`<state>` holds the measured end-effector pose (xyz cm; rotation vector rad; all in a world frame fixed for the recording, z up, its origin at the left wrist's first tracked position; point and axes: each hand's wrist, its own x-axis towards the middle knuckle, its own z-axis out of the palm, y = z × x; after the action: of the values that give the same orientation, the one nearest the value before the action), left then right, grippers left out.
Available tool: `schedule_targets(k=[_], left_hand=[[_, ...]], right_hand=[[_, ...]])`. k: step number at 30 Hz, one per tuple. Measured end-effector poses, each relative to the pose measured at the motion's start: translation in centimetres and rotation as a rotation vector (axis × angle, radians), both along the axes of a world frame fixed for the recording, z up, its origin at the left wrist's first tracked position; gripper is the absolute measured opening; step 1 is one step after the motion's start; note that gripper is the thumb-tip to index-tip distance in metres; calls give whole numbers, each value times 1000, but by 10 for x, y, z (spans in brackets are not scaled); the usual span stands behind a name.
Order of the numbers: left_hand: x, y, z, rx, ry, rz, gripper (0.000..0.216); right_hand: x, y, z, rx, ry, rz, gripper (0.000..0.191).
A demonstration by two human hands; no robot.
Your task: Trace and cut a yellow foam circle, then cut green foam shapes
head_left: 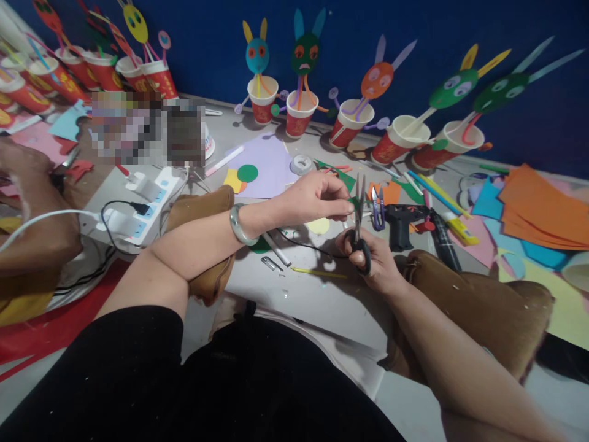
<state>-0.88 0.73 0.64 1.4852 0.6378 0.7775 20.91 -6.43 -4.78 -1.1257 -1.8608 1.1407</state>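
Note:
My right hand [373,261] is closed round the black handles of a pair of scissors [358,212], whose blades point up. My left hand [317,197] pinches a small green paper piece [353,202] against those blades. A silver bangle [240,224] circles my left wrist. Both hands hover over a grey sheet [317,294] lying in front of me.
Red paper cups with paper animal heads, such as one [261,101], line the blue wall. A glue gun [401,222], small snips [378,207], orange paper [543,209], a purple sheet [267,169] and a power strip [138,205] lie around. Another person's arm [32,209] is at left.

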Motion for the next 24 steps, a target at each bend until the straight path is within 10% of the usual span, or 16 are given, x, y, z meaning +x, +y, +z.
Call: schedule_targets(k=[24], left_hand=[[-2,1,0,35,26,-25,22]], right_hand=[[0,-1,1,18,-2,-7,76]])
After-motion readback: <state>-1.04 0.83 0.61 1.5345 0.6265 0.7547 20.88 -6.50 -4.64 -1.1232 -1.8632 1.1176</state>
